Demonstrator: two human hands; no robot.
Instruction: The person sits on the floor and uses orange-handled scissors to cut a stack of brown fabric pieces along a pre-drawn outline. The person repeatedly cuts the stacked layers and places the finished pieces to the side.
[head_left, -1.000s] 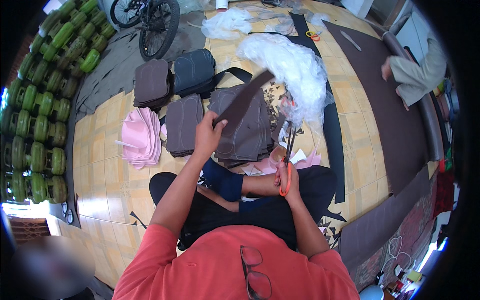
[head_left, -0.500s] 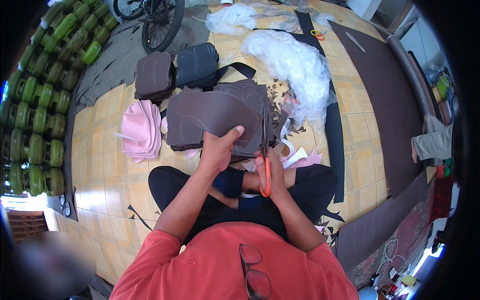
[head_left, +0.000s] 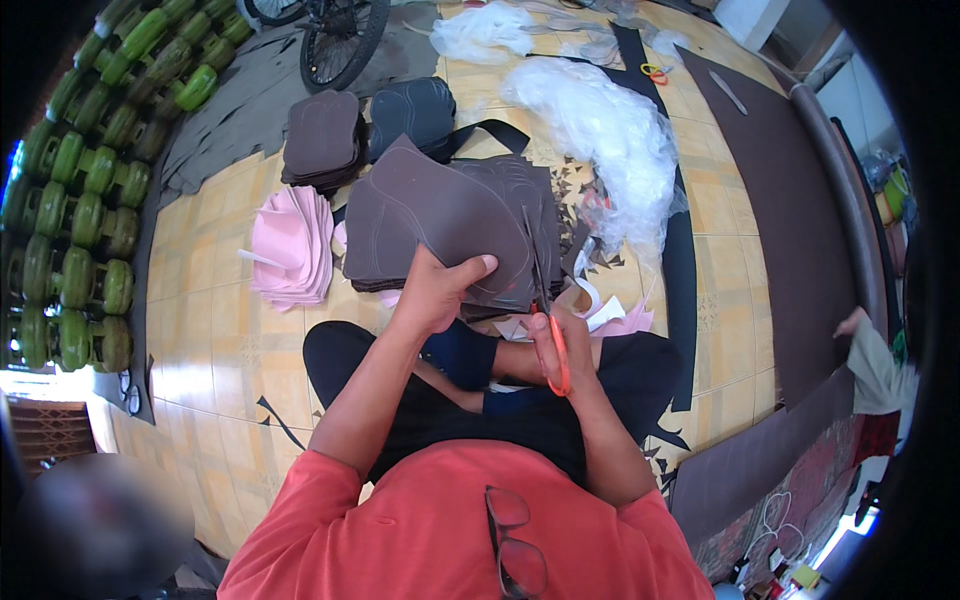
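My left hand [head_left: 440, 288] is closed on a dark brown piece of leather-like sheet [head_left: 430, 205], thumb on top and fingers hidden underneath. This piece has a pointed upper corner, a curved edge and pale drawn lines. It lies over a thick stack of similar brown pieces [head_left: 540, 183] in front of my crossed legs. My right hand [head_left: 572, 340] is wrapped round the orange handles of scissors [head_left: 563, 372]. Their blades point away from me along the right edge of the held piece; whether they touch it, I cannot tell.
Pink cut pieces [head_left: 290, 240], a smaller brown stack [head_left: 320, 135] and a dark blue-grey stack [head_left: 410, 115] lie nearby. Clear plastic [head_left: 610, 120] and scraps spread right. Beyond are a long brown sheet [head_left: 750, 180] and another person's arm [head_left: 880, 365]. Green gas cylinders [head_left: 85, 270] line the left.
The held brown piece has turned, so its pointed corner now stands up at the far side. The scissors have tilted slightly. At the right, the other person's arm has shifted nearer. My view has moved a little.
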